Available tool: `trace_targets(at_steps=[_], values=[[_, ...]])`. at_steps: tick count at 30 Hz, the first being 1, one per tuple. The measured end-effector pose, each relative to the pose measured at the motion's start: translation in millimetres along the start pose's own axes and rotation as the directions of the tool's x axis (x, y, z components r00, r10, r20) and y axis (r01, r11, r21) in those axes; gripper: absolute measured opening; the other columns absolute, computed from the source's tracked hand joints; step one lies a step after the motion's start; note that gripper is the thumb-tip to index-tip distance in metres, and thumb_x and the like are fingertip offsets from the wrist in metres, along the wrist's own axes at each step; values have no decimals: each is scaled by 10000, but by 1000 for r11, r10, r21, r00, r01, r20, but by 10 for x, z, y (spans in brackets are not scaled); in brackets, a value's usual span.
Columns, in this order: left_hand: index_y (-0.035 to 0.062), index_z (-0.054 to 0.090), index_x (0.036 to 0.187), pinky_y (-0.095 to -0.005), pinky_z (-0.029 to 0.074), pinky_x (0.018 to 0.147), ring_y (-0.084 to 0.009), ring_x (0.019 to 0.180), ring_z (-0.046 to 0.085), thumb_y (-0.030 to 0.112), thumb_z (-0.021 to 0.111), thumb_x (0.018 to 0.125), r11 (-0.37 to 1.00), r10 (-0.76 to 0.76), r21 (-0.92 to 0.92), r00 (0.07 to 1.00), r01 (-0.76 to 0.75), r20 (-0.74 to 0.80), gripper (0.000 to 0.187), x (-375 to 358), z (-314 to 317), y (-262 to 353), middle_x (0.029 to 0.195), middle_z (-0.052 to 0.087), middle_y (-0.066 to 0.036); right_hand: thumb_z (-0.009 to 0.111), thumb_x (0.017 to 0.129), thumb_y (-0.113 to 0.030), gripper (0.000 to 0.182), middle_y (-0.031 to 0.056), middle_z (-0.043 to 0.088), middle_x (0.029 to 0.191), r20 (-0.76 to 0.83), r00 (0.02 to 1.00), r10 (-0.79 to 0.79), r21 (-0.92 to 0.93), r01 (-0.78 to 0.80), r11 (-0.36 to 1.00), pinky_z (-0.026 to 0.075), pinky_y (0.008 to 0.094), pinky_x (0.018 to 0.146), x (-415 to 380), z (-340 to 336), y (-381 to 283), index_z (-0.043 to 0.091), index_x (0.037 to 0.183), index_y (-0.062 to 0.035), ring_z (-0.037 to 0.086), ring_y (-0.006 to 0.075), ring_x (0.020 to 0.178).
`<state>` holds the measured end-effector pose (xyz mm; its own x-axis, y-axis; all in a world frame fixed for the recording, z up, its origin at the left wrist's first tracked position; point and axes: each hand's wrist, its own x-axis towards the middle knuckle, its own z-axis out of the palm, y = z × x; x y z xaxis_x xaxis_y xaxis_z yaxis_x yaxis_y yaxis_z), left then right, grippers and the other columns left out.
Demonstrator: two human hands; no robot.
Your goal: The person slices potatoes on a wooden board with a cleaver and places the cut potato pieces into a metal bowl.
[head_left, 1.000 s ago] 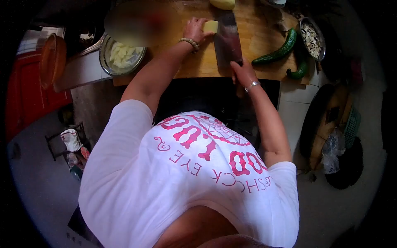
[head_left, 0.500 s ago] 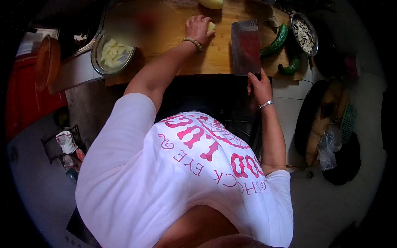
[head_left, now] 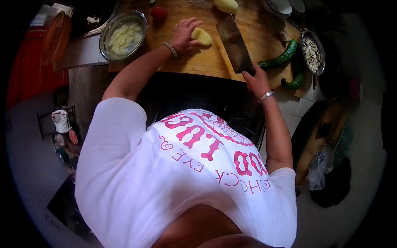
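Observation:
On the wooden board (head_left: 182, 62), a pale yellow potato piece (head_left: 202, 36) lies just right of my left hand (head_left: 185, 35). That hand is open, its fingers apart and its thumb close to the piece. My right hand (head_left: 258, 79) is closed round the handle of a cleaver (head_left: 234, 44), whose broad blade is over the board, right of the potato piece. The handle is mostly hidden in my fingers. A whole peeled potato (head_left: 226, 5) lies beyond the blade's tip.
Left is a metal bowl of pale slices (head_left: 124, 38), with a red tomato (head_left: 159, 13) near it. Green peppers (head_left: 281, 58) lie right of the cleaver. A metal bowl of chopped pieces (head_left: 311, 53) stands at the far right, with white bowls (head_left: 283, 6) behind.
My left hand has opened and drawn back from the potato piece, showing more of it. The cleaver has tilted, its far end now leaning left. The whole view has shifted a little.

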<state>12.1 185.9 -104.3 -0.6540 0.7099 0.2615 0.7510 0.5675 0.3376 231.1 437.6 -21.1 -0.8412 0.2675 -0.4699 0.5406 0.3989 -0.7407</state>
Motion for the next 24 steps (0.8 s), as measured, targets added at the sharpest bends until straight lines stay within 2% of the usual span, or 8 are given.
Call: trace_targets(at_steps=[2, 5, 9, 12, 14, 16, 19, 24], values=[[132, 447, 1342, -460, 342, 1056, -331, 1271, 383, 318, 797, 728, 996, -53, -68, 999, 53, 0, 730, -178, 3, -65, 1356, 416, -135, 663, 838, -218, 432, 163, 645, 789, 15, 996, -86, -142, 88, 986, 478, 382, 578, 201, 0, 10, 503, 1174, 1, 614, 250, 639], [111, 430, 1350, -440, 424, 988, -341, 1197, 442, 240, 793, 744, 968, -94, -234, 996, 92, 5, 717, -351, 67, -41, 1327, 407, -157, 661, 818, -191, 398, 254, 648, 914, 5, 930, -367, -425, 335, 841, 501, 475, 709, 434, 45, -11, 514, 1151, -30, 632, 408, 851], [83, 489, 1260, -378, 493, 872, -312, 1022, 563, 128, 726, 781, 911, -170, -389, 985, 141, -41, 536, -348, 154, 45, 1219, 475, -132, 650, 822, -187, 388, 258, 645, 952, 82, 922, -379, -418, 377, 826, 500, 486, 752, 478, 54, -171, 513, 1155, -41, 619, 425, 904], [78, 501, 1247, -392, 477, 896, -309, 1045, 551, 104, 721, 766, 894, -212, -413, 976, 175, -47, 530, -327, 192, 67, 1202, 489, -126, 641, 832, -196, 400, 244, 651, 956, 182, 933, -310, -535, 358, 765, 498, 481, 763, 516, 34, -197, 500, 1176, -45, 619, 425, 896], [84, 504, 1251, -401, 461, 922, -312, 1072, 537, 105, 720, 762, 885, -234, -422, 971, 197, -37, 535, -346, 181, 76, 1213, 491, -120, 627, 845, -205, 371, 228, 654, 938, 128, 907, -402, -406, 418, 813, 496, 488, 745, 568, 41, -81, 490, 1158, -59, 619, 423, 876], [119, 516, 1260, -415, 416, 962, -296, 1161, 475, 177, 680, 799, 997, -82, -23, 977, 79, -199, 492, -319, 82, 202, 1259, 490, -88, 618, 852, -205, 348, 223, 654, 931, 126, 919, -374, -469, 388, 794, 495, 490, 737, 497, 21, -247, 490, 1146, -67, 619, 421, 870], [155, 534, 1257, -415, 384, 981, -274, 1227, 411, 257, 619, 839, 975, -54, 213, 996, 69, -75, 439, -303, 86, 351, 1300, 485, -59, 599, 866, -206, 297, 214, 652, 909, 131, 924, -360, -491, 376, 786, 490, 495, 720, 441, 23, -397, 492, 1113, -80, 617, 419, 856], [177, 569, 1225, -396, 392, 971, -253, 1222, 413, 273, 585, 851, 989, -61, 130, 995, 72, -84, 386, -274, 149, 355, 1302, 488, -46, 569, 880, -198, 241, 212, 642, 861, 171, 901, -399, -525, 426, 737, 475, 510, 695, 418, 76, -564, 491, 1082, -92, 607, 427, 828]])
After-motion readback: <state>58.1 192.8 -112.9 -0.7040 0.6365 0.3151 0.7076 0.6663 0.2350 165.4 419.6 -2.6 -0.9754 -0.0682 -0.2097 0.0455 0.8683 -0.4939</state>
